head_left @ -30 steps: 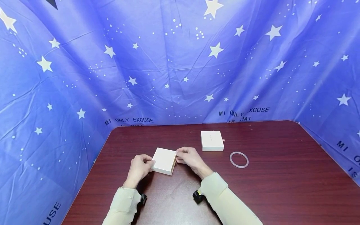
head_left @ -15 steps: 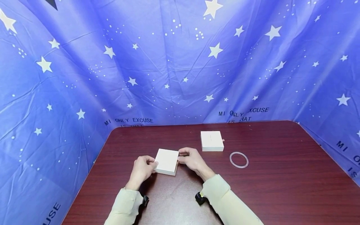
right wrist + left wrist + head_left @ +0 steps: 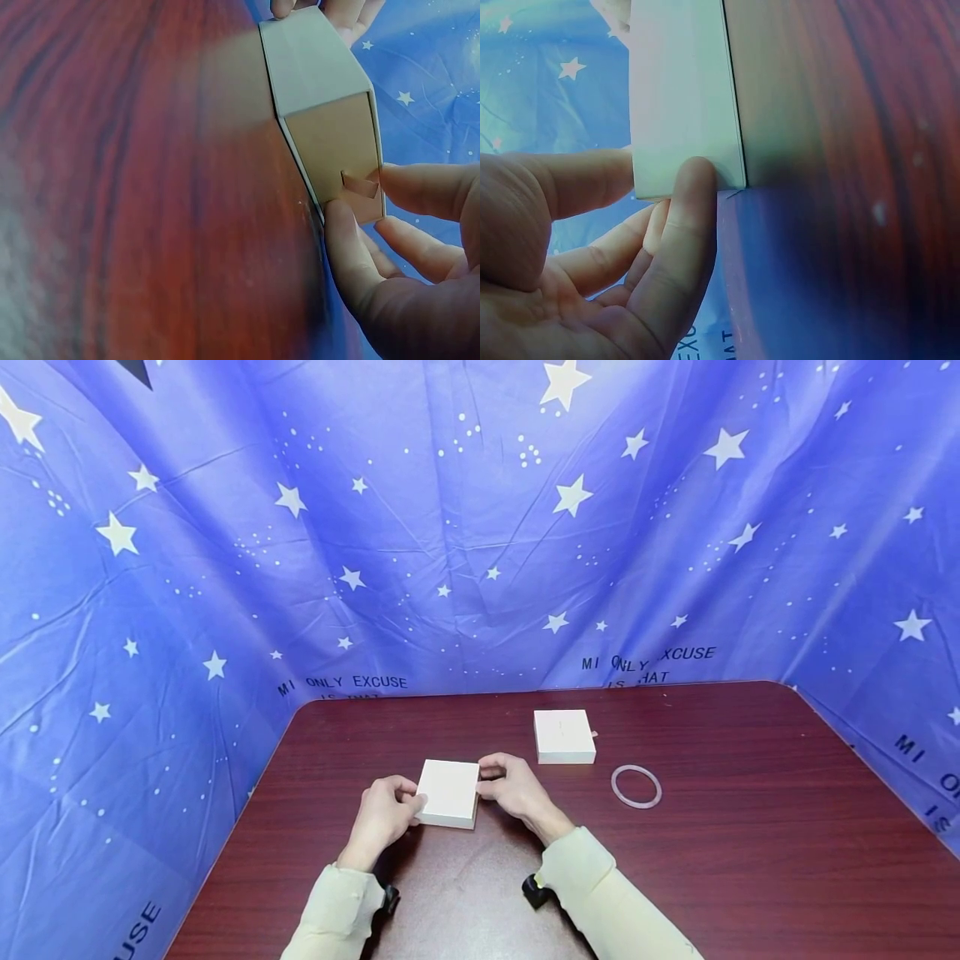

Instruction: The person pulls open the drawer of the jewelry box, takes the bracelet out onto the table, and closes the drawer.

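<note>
A square white box [image 3: 448, 792] lies between both hands near the table's left-centre. My left hand [image 3: 386, 817] grips its left edge, the thumb near the top edge; in the left wrist view the fingers of the left hand [image 3: 607, 255] pinch a corner of the box [image 3: 682, 90]. The right hand [image 3: 517, 789] holds the box's right side. In the right wrist view the box [image 3: 322, 67] shows a tan end with a small ribbon tab [image 3: 360, 184], and the right hand [image 3: 405, 262] pinches its corner beside the tab.
A second white box [image 3: 564, 737] with a small tab on its right stands farther back, right of centre. A pale ring [image 3: 636, 787] lies to its lower right on the dark red table [image 3: 750, 827]. A blue star-patterned curtain [image 3: 450, 527] surrounds the table's back and sides.
The box between the hands has shifted slightly right and turned a little, and the gap at its right side has closed. Both hands have moved slightly right with it.
</note>
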A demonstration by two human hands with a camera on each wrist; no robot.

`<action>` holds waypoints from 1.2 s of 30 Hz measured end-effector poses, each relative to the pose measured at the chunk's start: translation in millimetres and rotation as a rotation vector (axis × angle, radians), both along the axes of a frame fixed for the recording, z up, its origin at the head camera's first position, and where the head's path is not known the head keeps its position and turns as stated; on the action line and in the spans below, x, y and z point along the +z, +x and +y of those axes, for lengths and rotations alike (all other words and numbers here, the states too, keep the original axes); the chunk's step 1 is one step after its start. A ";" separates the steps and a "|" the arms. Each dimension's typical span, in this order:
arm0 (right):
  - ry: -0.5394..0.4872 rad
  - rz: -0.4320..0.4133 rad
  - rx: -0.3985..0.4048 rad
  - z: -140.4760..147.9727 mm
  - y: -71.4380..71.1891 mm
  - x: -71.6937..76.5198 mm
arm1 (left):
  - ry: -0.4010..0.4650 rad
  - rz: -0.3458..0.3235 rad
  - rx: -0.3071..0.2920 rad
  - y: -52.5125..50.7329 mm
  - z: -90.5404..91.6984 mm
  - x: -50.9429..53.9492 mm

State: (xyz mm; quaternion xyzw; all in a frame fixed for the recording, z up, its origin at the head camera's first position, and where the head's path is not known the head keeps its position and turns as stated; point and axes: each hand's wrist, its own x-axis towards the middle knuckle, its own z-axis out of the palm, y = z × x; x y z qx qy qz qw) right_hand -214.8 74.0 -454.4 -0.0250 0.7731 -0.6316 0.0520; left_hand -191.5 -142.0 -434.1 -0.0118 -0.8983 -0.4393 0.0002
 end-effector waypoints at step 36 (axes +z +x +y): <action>-0.004 -0.033 -0.046 10.2 2.8 -0.4 | -0.017 0.007 -0.050 6.8 16.4 2.0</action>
